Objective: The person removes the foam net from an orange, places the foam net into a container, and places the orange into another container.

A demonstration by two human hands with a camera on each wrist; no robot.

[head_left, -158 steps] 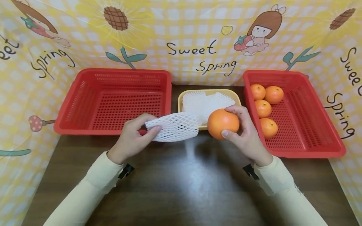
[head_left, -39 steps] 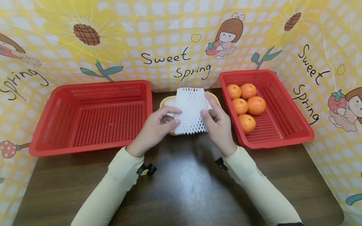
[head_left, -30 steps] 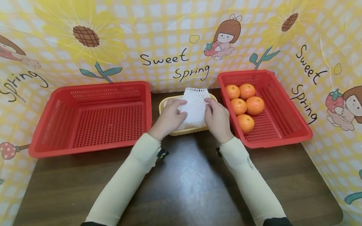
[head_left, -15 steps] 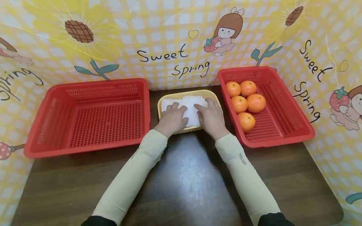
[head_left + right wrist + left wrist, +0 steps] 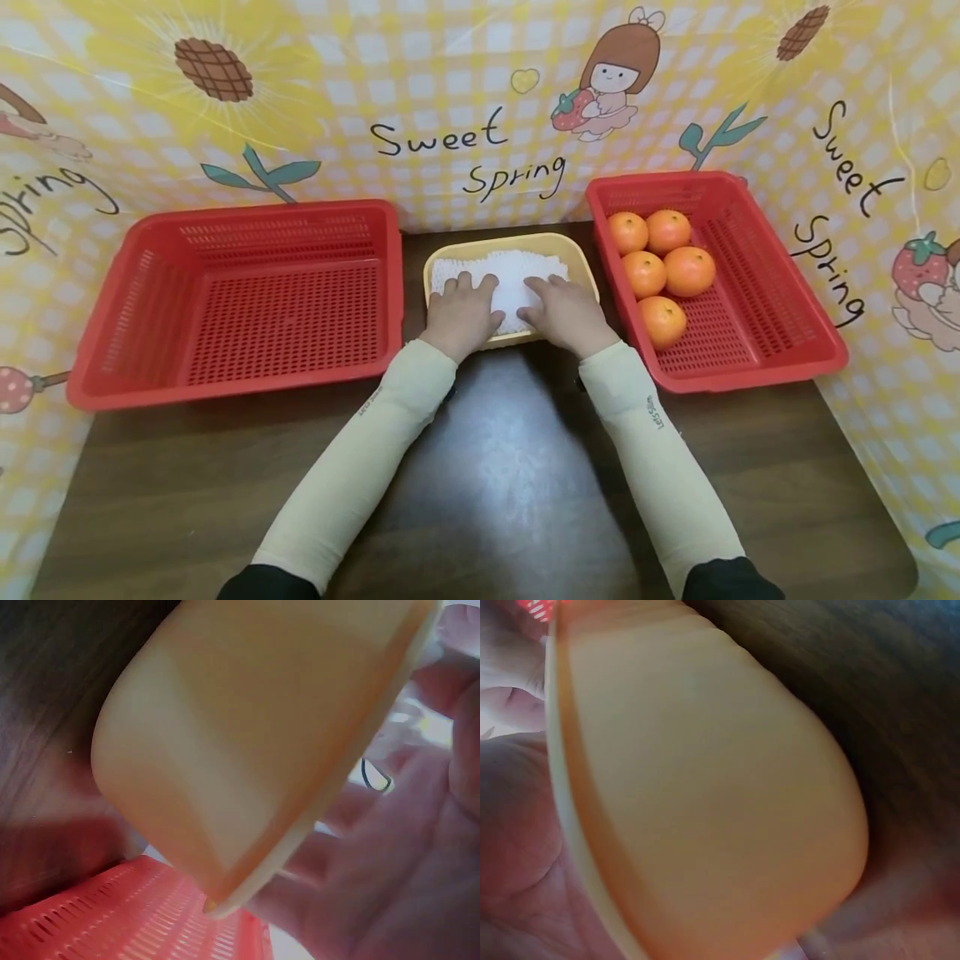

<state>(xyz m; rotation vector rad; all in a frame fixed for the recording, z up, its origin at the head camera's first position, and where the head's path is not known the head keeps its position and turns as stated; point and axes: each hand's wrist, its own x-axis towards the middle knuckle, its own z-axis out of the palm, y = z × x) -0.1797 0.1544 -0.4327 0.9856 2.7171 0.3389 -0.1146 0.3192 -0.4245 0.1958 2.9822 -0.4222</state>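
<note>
White foam net sleeves [image 5: 513,271] lie flat in a small yellow tray [image 5: 517,339] at the middle of the table. My left hand [image 5: 461,318] rests on the sleeves' left part with its fingers spread, wrist over the near rim. On the right part lies my right hand [image 5: 566,318], its fingers loosely extended. Neither hand grips anything. Both wrist views are filled mostly by the tray's outer wall [image 5: 720,765], with palm and fingers above its rim; the fingertips are largely hidden there.
A red plastic basket [image 5: 390,292] with bare mesh floor stands left of the tray. Another red basket [image 5: 757,333] on the right holds several oranges [image 5: 690,271] along its left side. Patterned cloth [image 5: 450,183] hangs behind the dark wooden table [image 5: 510,500].
Earlier my left hand held a foam net sleeve and my right an orange. The orange moved into the right basket, the sleeve went down into the tray, and both hands lowered onto it.
</note>
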